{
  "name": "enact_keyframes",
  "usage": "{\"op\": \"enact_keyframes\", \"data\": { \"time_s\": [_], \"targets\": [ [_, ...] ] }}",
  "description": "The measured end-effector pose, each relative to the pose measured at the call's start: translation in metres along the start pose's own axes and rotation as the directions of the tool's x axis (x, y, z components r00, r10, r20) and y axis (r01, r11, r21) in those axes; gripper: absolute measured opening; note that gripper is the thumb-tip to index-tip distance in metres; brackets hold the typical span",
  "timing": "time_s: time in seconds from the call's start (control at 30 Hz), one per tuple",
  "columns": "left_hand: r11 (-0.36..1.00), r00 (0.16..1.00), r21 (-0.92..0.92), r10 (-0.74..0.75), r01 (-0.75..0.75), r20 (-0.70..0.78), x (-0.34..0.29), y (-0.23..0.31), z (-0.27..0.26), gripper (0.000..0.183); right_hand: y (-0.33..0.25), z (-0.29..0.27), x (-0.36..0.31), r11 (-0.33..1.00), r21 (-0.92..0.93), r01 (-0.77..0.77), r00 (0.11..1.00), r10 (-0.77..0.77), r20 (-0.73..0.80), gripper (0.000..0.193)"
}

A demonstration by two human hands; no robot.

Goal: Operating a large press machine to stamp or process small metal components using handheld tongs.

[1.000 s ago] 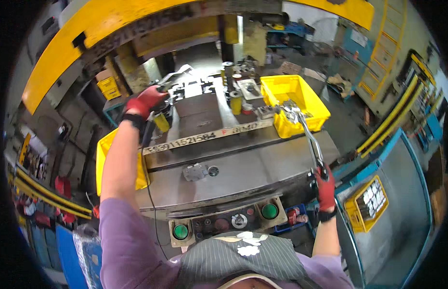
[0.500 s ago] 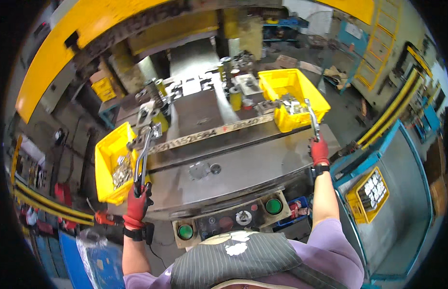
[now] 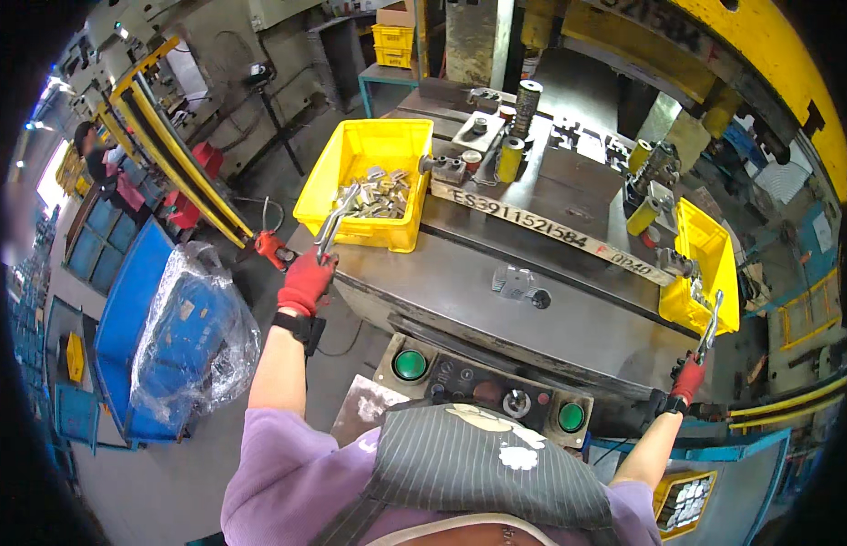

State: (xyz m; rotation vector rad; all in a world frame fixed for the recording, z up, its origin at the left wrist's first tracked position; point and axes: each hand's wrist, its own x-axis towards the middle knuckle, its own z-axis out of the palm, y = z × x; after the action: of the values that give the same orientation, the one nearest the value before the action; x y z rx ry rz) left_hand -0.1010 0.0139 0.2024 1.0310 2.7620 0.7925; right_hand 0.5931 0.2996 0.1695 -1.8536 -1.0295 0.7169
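Where visible, tongs (image 3: 336, 218) apparently in hands (image 3: 306, 283)

Press bed (image 3: 414, 287): grey metal, bare along much of its front
Left end: yellow bin (image 3: 373, 234)
Right end: second yellow bin (image 3: 692, 314)
Front strip: pale block (image 3: 512, 283), dark round piece (image 3: 541, 298) just beside it
Farther back: long marked bar (image 3: 543, 227), flat brown plate (image 3: 569, 189) behind it

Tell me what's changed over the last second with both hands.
The left hand drew its metal tongs back from over the press die; their tips now reach over the metal parts in the left yellow bin. The head view turned left. Whether a part was released is unclear. Unchanged: the right hand holds the second tongs at the right yellow bin; both hands keep their grip.
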Motion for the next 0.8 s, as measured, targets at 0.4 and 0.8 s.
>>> {"op": "enact_keyframes", "data": {
  "time_s": [0.4, 0.8],
  "targets": [
    [0.542, 0.98, -0.84, 0.175, -0.017, 0.093, -0.037, 0.086, 0.124, 0.016, -0.074, 0.057, -0.215, 0.866, 0.044, 0.498, 0.673, -0.418, 0.61, 0.043],
    [0.649, 0.979, -0.753, 0.202, -0.107, 0.035, -0.053, 0.101, 0.216, 0.022, -0.099, 0.09, -0.223, 0.802, 0.097, 0.589, 0.628, -0.529, 0.57, 0.046]
  ]
}}
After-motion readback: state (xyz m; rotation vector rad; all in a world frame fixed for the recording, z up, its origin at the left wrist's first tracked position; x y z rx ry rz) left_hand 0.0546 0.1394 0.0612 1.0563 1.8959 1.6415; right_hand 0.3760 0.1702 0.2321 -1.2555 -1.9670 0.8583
